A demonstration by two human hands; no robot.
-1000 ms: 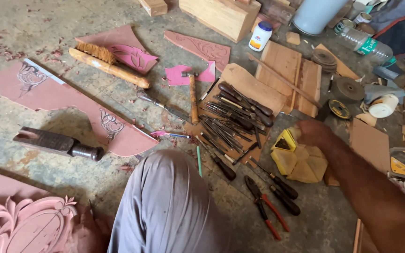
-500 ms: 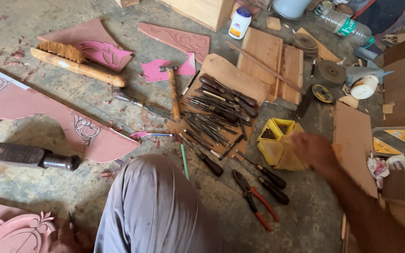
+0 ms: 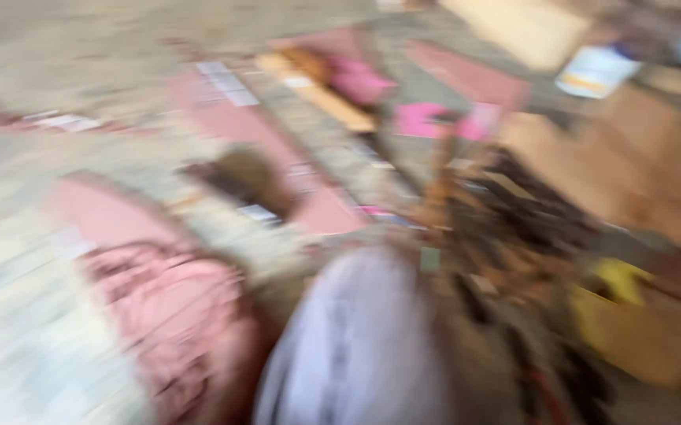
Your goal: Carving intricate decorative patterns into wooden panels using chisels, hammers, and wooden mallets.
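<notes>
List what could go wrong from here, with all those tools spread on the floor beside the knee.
1. The view is smeared by fast motion, so neither hand can be made out; a reach now would likely be poorly aimed.
2. The dark pile of hand tools lies close by the grey-clad knee; a shift of the leg could scatter them or press on an edge.
3. The pink carved panel lies right against the knee and could be knocked or scuffed.

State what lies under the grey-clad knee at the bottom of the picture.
The grey-clad knee covers the floor beneath it. Beside it show a pink carved panel and a blurred heap of dark tools; nothing underneath is visible.
</notes>
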